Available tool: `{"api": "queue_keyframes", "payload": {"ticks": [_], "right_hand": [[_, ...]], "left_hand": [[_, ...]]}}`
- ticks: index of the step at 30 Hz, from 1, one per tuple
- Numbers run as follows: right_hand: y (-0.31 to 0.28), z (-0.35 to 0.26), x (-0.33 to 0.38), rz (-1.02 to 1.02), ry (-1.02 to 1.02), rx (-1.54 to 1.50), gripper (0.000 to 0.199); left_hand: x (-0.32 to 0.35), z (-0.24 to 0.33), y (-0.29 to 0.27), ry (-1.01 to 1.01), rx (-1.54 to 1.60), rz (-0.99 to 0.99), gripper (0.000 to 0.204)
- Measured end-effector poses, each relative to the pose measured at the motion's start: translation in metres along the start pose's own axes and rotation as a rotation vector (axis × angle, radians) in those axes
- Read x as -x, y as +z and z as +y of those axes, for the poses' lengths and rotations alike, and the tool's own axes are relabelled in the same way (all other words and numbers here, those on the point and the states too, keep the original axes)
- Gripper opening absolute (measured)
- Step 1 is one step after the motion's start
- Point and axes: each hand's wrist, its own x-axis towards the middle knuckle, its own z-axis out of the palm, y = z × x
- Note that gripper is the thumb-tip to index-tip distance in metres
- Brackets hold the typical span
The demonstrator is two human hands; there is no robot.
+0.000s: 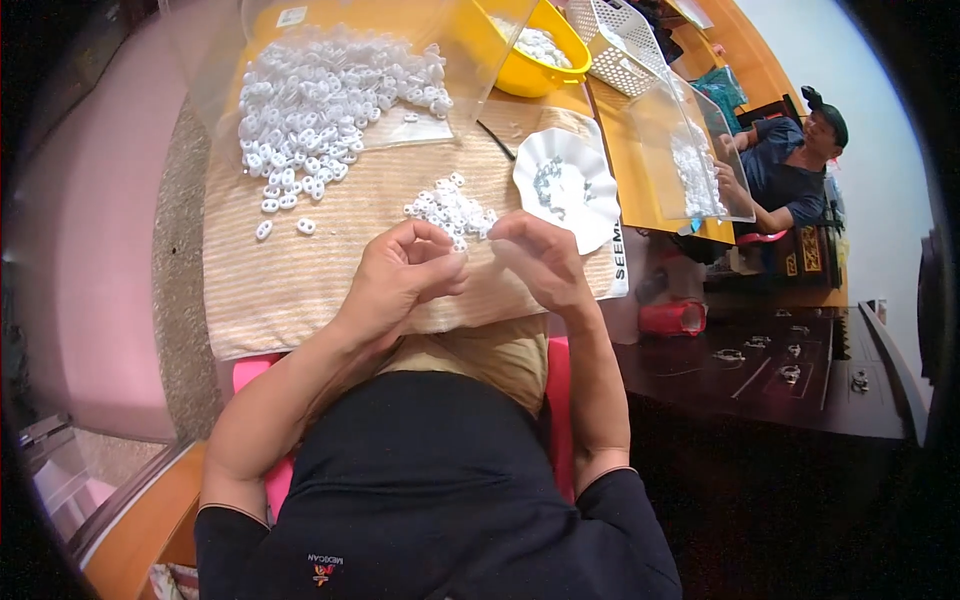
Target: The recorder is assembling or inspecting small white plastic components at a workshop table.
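Note:
My left hand (408,268) is closed in a pinch just in front of a small heap of white plastic pieces (448,205). Opposite it, my right hand (540,258) is closed too, thumb against fingertips, at the heap's right side. What either pinch holds is too small to make out. The pieces are oval with two holes each. A white wavy-rimmed dish (597,222) with small greyish, shiny bits in it stands just beyond my right hand. All of this rests on a striped beige towel (270,300).
A clear bin (470,115) of many more white pieces (320,100) lies tipped toward me, some spilling out. Behind are a yellow basket (545,75) and a white perforated basket (625,60). At right, another person (785,165) handles a clear box (722,195) of white pieces.

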Motion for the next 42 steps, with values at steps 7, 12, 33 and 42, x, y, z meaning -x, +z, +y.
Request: {"api": "queue_keyframes", "payload": {"ticks": [7,12,33,42], "right_hand": [[0.016,0.018,0.001,-0.024,-0.045,-0.09,0.011],[0.02,0.027,0.001,0.036,-0.064,-0.136,0.012],[0.029,0.032,0.003,0.086,-0.033,-0.172,0.01],[0.031,0.035,0.004,0.081,-0.016,-0.197,0.012]], "left_hand": [[0.003,0.005,0.001,-0.043,-0.004,-0.019,0.021],[0.002,0.003,0.001,-0.046,0.001,-0.01,0.023],[0.0,-0.002,-0.004,-0.048,0.014,0.019,0.02],[0.0,-0.004,-0.003,-0.061,0.027,0.054,0.02]]}}
